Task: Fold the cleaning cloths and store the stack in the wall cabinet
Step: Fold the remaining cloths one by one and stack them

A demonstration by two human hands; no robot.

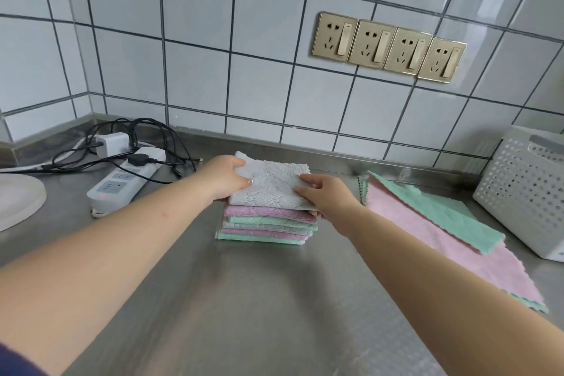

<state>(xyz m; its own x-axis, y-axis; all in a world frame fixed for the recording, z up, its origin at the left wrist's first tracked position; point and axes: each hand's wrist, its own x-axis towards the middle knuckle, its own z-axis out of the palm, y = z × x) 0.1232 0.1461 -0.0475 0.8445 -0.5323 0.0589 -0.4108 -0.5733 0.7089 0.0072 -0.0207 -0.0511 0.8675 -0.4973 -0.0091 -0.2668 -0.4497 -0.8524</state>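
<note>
Setting the folded grey cloth on top of the stack mid-counter, you've got your left hand pinching its left edge and your right hand gripping the right edge. Folding isn't finished, I'd say: flat pink and green cloths lie just right of the stack. Next, let go and take one of those.

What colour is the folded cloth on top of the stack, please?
Pale grey cloth, clearest in the head view.
</note>
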